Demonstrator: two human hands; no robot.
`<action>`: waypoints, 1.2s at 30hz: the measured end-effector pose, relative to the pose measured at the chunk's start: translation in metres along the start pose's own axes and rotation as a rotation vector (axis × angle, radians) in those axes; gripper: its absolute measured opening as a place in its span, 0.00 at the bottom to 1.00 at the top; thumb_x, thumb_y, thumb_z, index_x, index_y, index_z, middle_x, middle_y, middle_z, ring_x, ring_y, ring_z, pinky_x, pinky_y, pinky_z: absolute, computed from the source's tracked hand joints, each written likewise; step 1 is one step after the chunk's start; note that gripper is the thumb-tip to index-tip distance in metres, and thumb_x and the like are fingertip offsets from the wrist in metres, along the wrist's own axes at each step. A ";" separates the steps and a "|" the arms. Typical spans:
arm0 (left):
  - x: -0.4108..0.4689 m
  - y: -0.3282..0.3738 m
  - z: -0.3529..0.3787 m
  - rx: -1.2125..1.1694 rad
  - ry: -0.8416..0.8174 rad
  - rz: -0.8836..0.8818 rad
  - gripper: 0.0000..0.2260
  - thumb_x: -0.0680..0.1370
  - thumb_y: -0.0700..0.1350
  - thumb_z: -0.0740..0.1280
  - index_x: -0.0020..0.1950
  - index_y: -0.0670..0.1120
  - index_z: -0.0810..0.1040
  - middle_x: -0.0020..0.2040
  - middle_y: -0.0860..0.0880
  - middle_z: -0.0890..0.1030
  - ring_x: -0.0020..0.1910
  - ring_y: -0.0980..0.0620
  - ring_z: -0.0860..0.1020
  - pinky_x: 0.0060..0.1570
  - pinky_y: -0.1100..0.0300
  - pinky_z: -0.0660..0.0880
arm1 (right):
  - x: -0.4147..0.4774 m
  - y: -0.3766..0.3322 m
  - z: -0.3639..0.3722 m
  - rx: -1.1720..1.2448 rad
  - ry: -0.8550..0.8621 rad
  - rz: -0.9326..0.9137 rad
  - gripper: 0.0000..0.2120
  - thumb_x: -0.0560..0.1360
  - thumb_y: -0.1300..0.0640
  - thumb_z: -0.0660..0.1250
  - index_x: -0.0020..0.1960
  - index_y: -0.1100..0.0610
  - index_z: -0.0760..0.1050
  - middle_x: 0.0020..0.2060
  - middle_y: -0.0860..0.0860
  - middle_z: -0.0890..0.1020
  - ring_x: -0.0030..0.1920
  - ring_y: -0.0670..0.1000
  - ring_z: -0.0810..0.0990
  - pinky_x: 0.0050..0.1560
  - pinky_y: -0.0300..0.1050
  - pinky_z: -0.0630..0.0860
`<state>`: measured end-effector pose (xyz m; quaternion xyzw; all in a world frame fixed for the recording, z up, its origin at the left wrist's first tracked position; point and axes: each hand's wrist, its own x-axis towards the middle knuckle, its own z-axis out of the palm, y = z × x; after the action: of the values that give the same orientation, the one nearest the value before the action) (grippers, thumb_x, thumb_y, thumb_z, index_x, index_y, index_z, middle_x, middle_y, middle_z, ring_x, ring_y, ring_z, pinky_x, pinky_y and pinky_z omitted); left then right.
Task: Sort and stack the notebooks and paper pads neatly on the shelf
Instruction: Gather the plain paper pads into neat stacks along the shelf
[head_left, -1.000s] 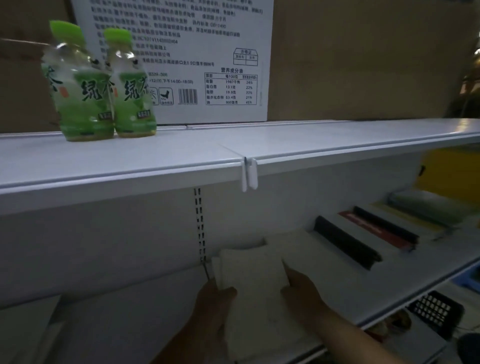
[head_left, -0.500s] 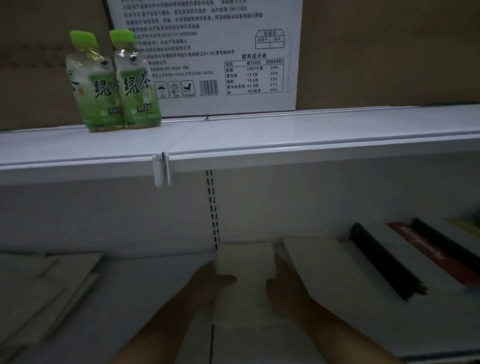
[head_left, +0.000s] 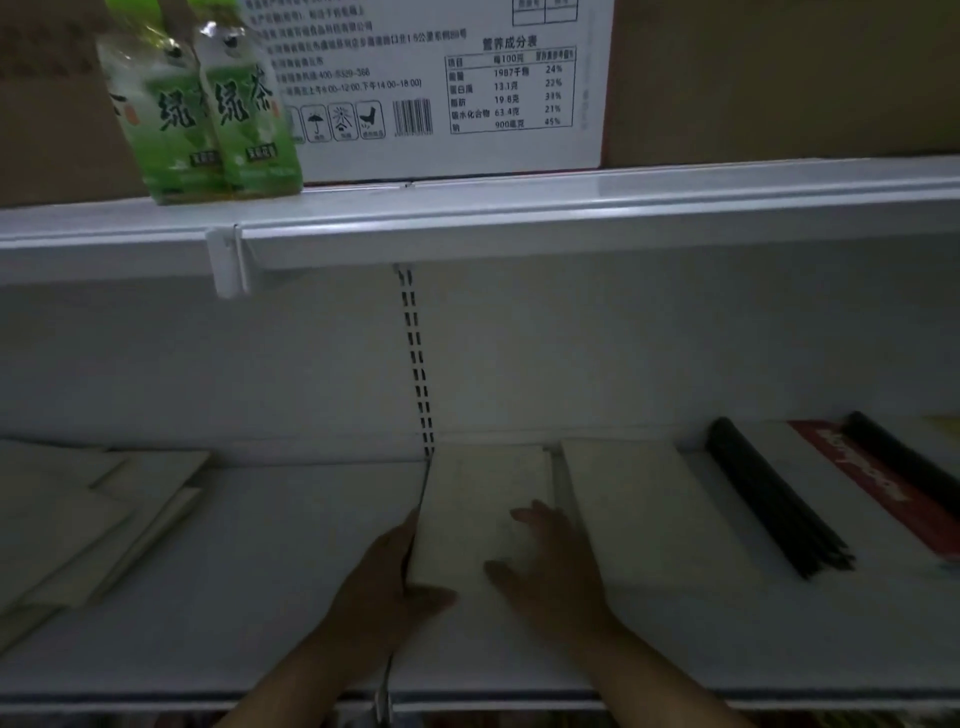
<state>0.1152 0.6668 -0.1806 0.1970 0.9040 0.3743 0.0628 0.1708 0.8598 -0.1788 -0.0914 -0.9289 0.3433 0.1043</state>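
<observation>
Shelving fills the view: the lower shelf (head_left: 260, 597) carries everything that matters, under an upper shelf (head_left: 571, 208) with a printed carton (head_left: 441, 78) and two green tea bottles (head_left: 208, 104). Taking the slotted upright (head_left: 415, 364) in the back wall as the marker, a loose, fanned heap of pale pads (head_left: 93, 519) lies well to its left, a larger white pad (head_left: 634, 509) sits just to its right, and black-spined notebooks (head_left: 769, 499) with a red cover (head_left: 872, 483) lie farther right. Directly below the upright rests the small white pad (head_left: 478, 499), close beside the larger one. The left hand (head_left: 384, 587) grips its left edge, thumb over the near corner; the right hand (head_left: 540, 566) lies flat and open on top, pressing rather than gripping. The step looks like squaring this pad into place. Next, I would guess, it needs nudging flush with its neighbour, then letting go and turning to the untidy heap on the left.
</observation>
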 end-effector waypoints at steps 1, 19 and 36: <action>-0.001 0.002 -0.002 -0.003 -0.004 -0.019 0.49 0.63 0.62 0.73 0.77 0.52 0.53 0.72 0.56 0.62 0.71 0.54 0.63 0.69 0.58 0.63 | -0.001 -0.001 -0.001 -0.055 -0.076 -0.005 0.47 0.54 0.28 0.52 0.72 0.43 0.59 0.76 0.43 0.54 0.76 0.48 0.49 0.72 0.39 0.49; -0.009 0.015 -0.005 0.040 -0.022 -0.079 0.40 0.73 0.54 0.68 0.78 0.49 0.49 0.75 0.51 0.58 0.72 0.52 0.61 0.68 0.62 0.62 | -0.004 0.014 0.000 0.017 -0.119 -0.220 0.32 0.73 0.54 0.69 0.73 0.43 0.59 0.70 0.40 0.37 0.74 0.47 0.38 0.74 0.43 0.49; -0.008 0.014 -0.005 -0.089 -0.008 -0.172 0.41 0.70 0.45 0.72 0.77 0.46 0.54 0.74 0.49 0.63 0.67 0.53 0.67 0.64 0.62 0.66 | -0.004 0.003 -0.005 0.000 -0.165 -0.169 0.30 0.69 0.43 0.69 0.69 0.42 0.64 0.76 0.40 0.49 0.77 0.48 0.42 0.73 0.41 0.53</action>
<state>0.1252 0.6694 -0.1674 0.1171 0.8999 0.4063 0.1070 0.1767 0.8644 -0.1781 0.0156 -0.9387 0.3398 0.0561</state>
